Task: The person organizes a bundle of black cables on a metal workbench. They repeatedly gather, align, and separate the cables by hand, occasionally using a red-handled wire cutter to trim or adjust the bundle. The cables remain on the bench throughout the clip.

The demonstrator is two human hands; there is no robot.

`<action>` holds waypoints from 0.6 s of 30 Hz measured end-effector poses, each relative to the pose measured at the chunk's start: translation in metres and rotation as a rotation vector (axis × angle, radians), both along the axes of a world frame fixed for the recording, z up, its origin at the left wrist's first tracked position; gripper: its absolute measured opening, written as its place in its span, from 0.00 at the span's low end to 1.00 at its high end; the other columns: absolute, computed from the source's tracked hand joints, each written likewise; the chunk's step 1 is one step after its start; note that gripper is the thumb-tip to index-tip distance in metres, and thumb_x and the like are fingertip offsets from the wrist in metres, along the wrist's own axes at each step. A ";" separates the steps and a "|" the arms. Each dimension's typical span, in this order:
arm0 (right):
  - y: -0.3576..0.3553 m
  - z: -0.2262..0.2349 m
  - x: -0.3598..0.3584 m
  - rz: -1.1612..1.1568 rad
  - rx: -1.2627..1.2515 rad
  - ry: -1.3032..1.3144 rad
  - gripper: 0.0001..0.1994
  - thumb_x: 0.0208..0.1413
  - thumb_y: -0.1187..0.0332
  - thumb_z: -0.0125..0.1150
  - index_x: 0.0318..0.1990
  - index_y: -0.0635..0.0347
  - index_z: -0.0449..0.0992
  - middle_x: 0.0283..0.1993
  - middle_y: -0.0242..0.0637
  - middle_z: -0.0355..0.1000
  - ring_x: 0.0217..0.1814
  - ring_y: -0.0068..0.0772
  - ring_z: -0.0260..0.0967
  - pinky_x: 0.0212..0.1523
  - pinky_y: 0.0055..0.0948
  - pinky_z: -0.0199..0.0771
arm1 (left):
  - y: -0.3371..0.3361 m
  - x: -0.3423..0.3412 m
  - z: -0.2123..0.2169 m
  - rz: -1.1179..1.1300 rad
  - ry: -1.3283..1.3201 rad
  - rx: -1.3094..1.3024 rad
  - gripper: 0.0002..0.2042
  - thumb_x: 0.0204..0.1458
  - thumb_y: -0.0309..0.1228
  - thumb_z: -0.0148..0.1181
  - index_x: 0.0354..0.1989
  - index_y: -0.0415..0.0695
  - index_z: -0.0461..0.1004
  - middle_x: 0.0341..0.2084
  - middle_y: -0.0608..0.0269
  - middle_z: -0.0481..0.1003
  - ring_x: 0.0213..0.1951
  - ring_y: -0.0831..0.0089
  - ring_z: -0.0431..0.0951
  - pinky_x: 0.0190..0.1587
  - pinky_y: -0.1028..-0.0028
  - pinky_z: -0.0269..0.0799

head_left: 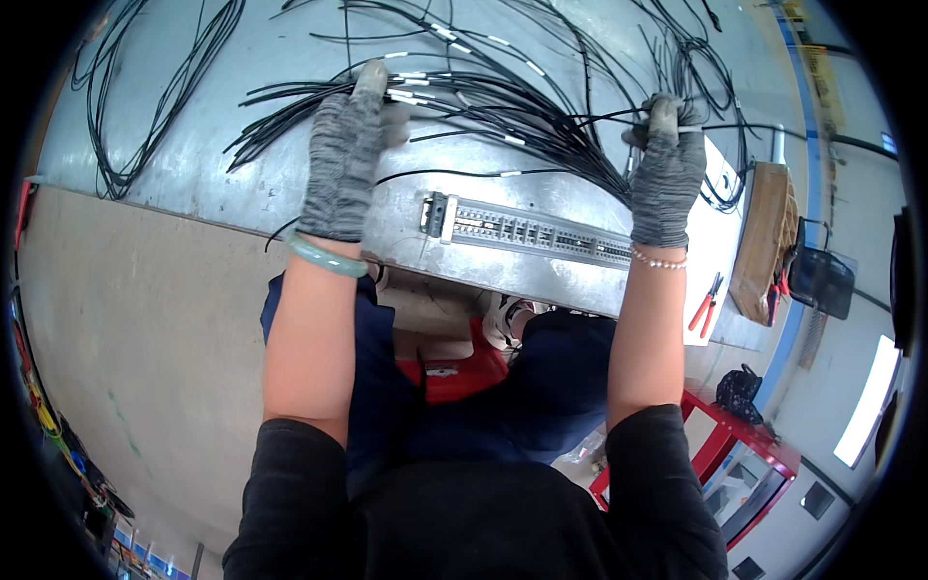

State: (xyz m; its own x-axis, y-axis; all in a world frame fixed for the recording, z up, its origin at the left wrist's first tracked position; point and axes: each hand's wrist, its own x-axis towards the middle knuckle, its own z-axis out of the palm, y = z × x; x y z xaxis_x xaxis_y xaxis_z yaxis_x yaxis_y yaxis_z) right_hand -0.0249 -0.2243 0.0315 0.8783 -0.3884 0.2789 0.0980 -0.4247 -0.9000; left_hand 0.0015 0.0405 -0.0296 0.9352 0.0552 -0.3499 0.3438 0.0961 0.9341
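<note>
At the far left, a loose loop of thin black cable is lying on the grey metal tabletop. Next, the left hand, wearing a grey knitted glove, is reaching across the cut ends of a bundle of black cables; its thumb side is blurring, so I cannot tell whether its fingers are closing around any of them. The bundle is spreading over the upper middle of the tabletop: slender, matte black strands are fanning out in loose ends toward the left and drawing tightly together toward the right, with short white marker sleeves dotting many of them. Below it, a long grey slotted terminal strip is lying near the table's front edge. Farther right, the gloved right hand is curling its fingers and pinching a single black cable just beside its white sleeve. Beyond, red-handled pliers are resting on a white sheet, and a brown cardboard box is sitting beside it.
</note>
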 end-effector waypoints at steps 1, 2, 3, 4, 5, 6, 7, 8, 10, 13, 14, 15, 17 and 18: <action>-0.004 -0.002 -0.006 0.002 -0.029 -0.034 0.12 0.62 0.60 0.53 0.39 0.61 0.72 0.28 0.32 0.69 0.24 0.18 0.66 0.27 0.18 0.67 | 0.008 -0.006 -0.001 -0.100 -0.027 0.143 0.19 0.60 0.45 0.48 0.47 0.41 0.71 0.32 0.63 0.75 0.29 0.75 0.75 0.33 0.78 0.74; -0.005 -0.001 -0.013 -0.028 0.010 -0.025 0.12 0.62 0.60 0.53 0.38 0.61 0.72 0.28 0.32 0.69 0.24 0.19 0.66 0.26 0.19 0.69 | 0.017 -0.011 -0.003 -0.197 -0.055 0.288 0.20 0.60 0.46 0.48 0.48 0.42 0.72 0.31 0.64 0.75 0.28 0.76 0.75 0.31 0.78 0.73; -0.003 0.002 -0.017 -0.053 0.084 -0.001 0.13 0.62 0.60 0.53 0.38 0.63 0.71 0.29 0.34 0.69 0.23 0.18 0.66 0.25 0.19 0.72 | 0.025 -0.017 -0.020 -0.081 -0.059 0.120 0.19 0.59 0.46 0.50 0.45 0.41 0.73 0.30 0.65 0.76 0.24 0.78 0.74 0.26 0.79 0.70; -0.005 0.003 -0.023 -0.094 0.154 0.027 0.14 0.62 0.60 0.53 0.38 0.64 0.70 0.30 0.36 0.70 0.23 0.18 0.66 0.24 0.20 0.74 | 0.028 -0.019 -0.012 -0.168 0.042 0.197 0.18 0.59 0.45 0.51 0.44 0.41 0.74 0.30 0.65 0.76 0.23 0.79 0.73 0.25 0.79 0.69; -0.010 0.001 -0.027 -0.102 0.215 0.006 0.13 0.62 0.61 0.53 0.38 0.66 0.71 0.29 0.37 0.70 0.25 0.18 0.68 0.24 0.21 0.76 | 0.031 -0.022 0.000 -0.252 0.143 0.276 0.17 0.58 0.44 0.52 0.43 0.41 0.74 0.30 0.65 0.76 0.23 0.80 0.73 0.24 0.80 0.68; -0.009 0.003 -0.031 -0.121 0.240 0.011 0.14 0.61 0.61 0.53 0.39 0.66 0.71 0.29 0.37 0.70 0.27 0.20 0.71 0.26 0.22 0.78 | 0.035 -0.025 0.010 -0.330 0.242 0.367 0.17 0.58 0.43 0.53 0.43 0.41 0.75 0.30 0.65 0.76 0.23 0.81 0.72 0.24 0.81 0.68; -0.008 0.007 -0.033 -0.080 0.262 -0.006 0.14 0.61 0.61 0.53 0.40 0.66 0.71 0.29 0.37 0.70 0.27 0.21 0.71 0.26 0.22 0.78 | 0.037 -0.027 0.012 -0.344 0.197 0.300 0.15 0.57 0.42 0.56 0.40 0.41 0.75 0.29 0.65 0.76 0.23 0.81 0.72 0.23 0.81 0.67; -0.006 0.012 -0.034 -0.041 0.283 -0.025 0.14 0.61 0.61 0.54 0.40 0.66 0.71 0.29 0.37 0.70 0.28 0.22 0.72 0.26 0.22 0.78 | 0.038 -0.027 0.013 -0.360 0.152 0.232 0.14 0.56 0.40 0.58 0.38 0.41 0.75 0.28 0.66 0.76 0.23 0.82 0.72 0.22 0.82 0.66; -0.005 0.015 -0.034 0.056 0.309 -0.031 0.13 0.60 0.62 0.55 0.40 0.66 0.72 0.29 0.35 0.70 0.27 0.22 0.72 0.27 0.21 0.78 | 0.020 -0.033 0.025 -0.312 -0.076 0.133 0.12 0.55 0.39 0.59 0.38 0.42 0.75 0.28 0.66 0.76 0.23 0.82 0.72 0.23 0.82 0.66; 0.001 0.008 -0.038 0.146 0.378 0.023 0.11 0.59 0.64 0.57 0.40 0.64 0.72 0.28 0.33 0.70 0.26 0.20 0.70 0.26 0.21 0.76 | -0.050 -0.040 0.040 -0.201 -0.610 0.042 0.13 0.53 0.34 0.60 0.45 0.42 0.75 0.34 0.65 0.76 0.27 0.83 0.70 0.29 0.82 0.68; 0.002 0.006 -0.040 0.139 0.381 -0.001 0.10 0.59 0.64 0.58 0.39 0.63 0.73 0.29 0.32 0.70 0.25 0.18 0.69 0.27 0.20 0.74 | -0.072 -0.041 0.048 -0.224 -0.605 0.150 0.15 0.50 0.31 0.63 0.46 0.42 0.74 0.36 0.67 0.77 0.29 0.83 0.70 0.31 0.82 0.68; 0.002 0.007 -0.040 0.155 0.368 0.006 0.10 0.59 0.65 0.57 0.39 0.63 0.73 0.29 0.32 0.71 0.25 0.18 0.68 0.27 0.19 0.73 | -0.084 -0.044 0.057 -0.248 -0.591 0.290 0.15 0.49 0.30 0.64 0.46 0.42 0.74 0.36 0.68 0.77 0.29 0.84 0.69 0.31 0.82 0.68; 0.004 0.013 -0.041 0.149 0.379 0.074 0.09 0.59 0.65 0.57 0.37 0.63 0.73 0.27 0.31 0.70 0.25 0.16 0.67 0.27 0.18 0.69 | -0.092 -0.051 0.081 -0.250 -0.621 0.653 0.16 0.48 0.28 0.65 0.46 0.43 0.75 0.37 0.68 0.77 0.29 0.85 0.68 0.32 0.83 0.66; -0.001 0.008 -0.041 0.132 0.288 0.015 0.09 0.58 0.66 0.58 0.38 0.63 0.73 0.25 0.31 0.70 0.25 0.16 0.67 0.26 0.19 0.68 | -0.089 -0.052 0.085 -0.140 -0.702 0.589 0.15 0.49 0.26 0.64 0.46 0.42 0.74 0.37 0.65 0.77 0.31 0.84 0.71 0.34 0.84 0.68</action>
State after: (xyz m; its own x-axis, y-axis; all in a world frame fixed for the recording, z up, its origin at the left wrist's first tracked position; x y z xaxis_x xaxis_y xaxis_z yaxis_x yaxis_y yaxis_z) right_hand -0.0657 -0.2255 0.0390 0.9296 -0.3316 0.1608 0.1213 -0.1365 -0.9832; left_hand -0.0504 -0.0485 0.0550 0.9337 -0.0855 0.3476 -0.3465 -0.4596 0.8177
